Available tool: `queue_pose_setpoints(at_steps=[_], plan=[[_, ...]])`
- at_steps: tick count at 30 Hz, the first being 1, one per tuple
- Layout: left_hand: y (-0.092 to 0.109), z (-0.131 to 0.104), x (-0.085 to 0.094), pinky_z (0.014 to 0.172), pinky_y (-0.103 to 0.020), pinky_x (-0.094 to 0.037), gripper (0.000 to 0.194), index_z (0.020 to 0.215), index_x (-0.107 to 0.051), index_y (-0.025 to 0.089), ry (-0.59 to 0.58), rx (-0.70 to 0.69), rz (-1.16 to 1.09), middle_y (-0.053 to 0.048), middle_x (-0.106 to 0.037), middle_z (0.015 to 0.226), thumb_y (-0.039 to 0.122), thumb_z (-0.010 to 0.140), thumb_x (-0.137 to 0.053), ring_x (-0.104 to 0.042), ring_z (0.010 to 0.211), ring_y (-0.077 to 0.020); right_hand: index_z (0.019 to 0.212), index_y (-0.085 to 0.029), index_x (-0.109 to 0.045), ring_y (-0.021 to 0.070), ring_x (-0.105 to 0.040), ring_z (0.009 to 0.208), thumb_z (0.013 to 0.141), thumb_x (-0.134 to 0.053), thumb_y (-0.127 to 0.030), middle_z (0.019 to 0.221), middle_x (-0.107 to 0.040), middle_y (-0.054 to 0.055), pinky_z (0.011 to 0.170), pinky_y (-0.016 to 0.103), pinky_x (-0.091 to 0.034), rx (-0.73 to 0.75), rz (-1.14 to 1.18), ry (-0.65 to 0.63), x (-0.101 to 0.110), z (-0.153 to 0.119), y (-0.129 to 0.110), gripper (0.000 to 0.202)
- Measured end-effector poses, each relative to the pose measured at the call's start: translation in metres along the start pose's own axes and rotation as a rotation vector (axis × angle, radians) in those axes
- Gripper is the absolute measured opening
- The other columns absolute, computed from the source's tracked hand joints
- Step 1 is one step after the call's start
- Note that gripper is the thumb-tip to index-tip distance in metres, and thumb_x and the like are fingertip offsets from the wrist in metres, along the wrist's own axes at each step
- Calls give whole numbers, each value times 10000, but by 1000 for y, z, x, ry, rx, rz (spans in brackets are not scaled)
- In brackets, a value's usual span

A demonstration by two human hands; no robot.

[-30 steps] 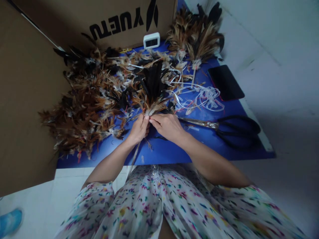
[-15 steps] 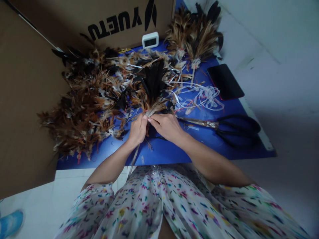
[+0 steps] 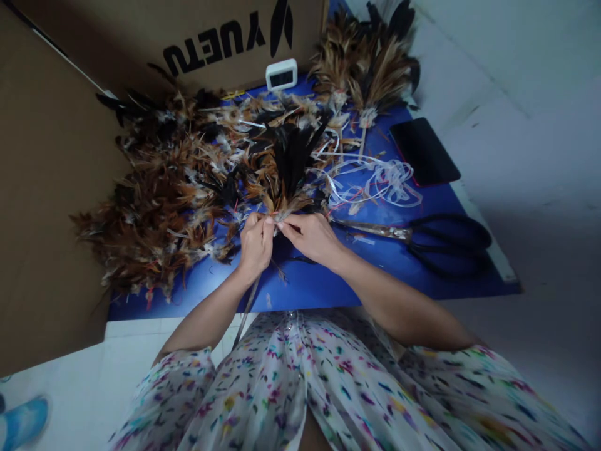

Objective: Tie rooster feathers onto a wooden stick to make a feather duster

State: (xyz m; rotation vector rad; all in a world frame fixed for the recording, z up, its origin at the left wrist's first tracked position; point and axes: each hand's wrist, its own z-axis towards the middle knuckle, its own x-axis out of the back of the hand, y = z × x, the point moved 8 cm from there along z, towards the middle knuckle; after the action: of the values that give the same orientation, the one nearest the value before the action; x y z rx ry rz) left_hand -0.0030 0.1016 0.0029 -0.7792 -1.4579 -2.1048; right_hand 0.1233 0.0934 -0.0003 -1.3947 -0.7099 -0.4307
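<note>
Near the middle of the blue table point(image 3: 300, 285), my left hand point(image 3: 256, 244) is closed on the base of a feather bundle point(image 3: 288, 166) with black and brown plumes pointing away from me. A thin stick point(image 3: 247, 307) runs from under this hand past the table's front edge. My right hand point(image 3: 313, 238) pinches at the same base, its fingertips meeting those of the left. Loose brown feathers point(image 3: 154, 200) lie in a large heap to the left. A tangle of white ribbon point(image 3: 392, 181) rests right of the bundle.
Black-handled scissors point(image 3: 404, 233) lie at the right, beneath a dark phone or tablet point(image 3: 425, 152). Two finished-looking feather bundles point(image 3: 370, 69) stand at the back right. A white digital device point(image 3: 282, 75) sits before a cardboard box point(image 3: 225, 37).
The feather bundle has turned slightly, its black plumes now leaning more to the right. The lower end of the stick has swung left. Both hands stay closed at the base, shifted slightly left.
</note>
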Motion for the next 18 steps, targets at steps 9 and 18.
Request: queue_pose_setpoints(at_steps=[9, 18], plan=[[0, 3, 4, 748, -263, -416, 275, 764, -641, 177, 36, 16, 46, -33, -584, 753, 306, 941, -476, -541, 764, -148, 691, -177, -671, 103, -357, 533, 929, -491, -318, 553, -502, -19, 577, 258, -250, -22, 37, 13, -1, 2, 5, 330], [0, 4, 10, 747, -248, -433, 284, 776, -631, 180, 58, -24, 121, -46, -673, 779, 323, 953, -462, -591, 741, -141, 697, -178, -687, 102, -344, 520, 929, -499, -337, 549, -515, -13, 566, 263, -241, -36, 16, 0, 0, 3, 4, 338]])
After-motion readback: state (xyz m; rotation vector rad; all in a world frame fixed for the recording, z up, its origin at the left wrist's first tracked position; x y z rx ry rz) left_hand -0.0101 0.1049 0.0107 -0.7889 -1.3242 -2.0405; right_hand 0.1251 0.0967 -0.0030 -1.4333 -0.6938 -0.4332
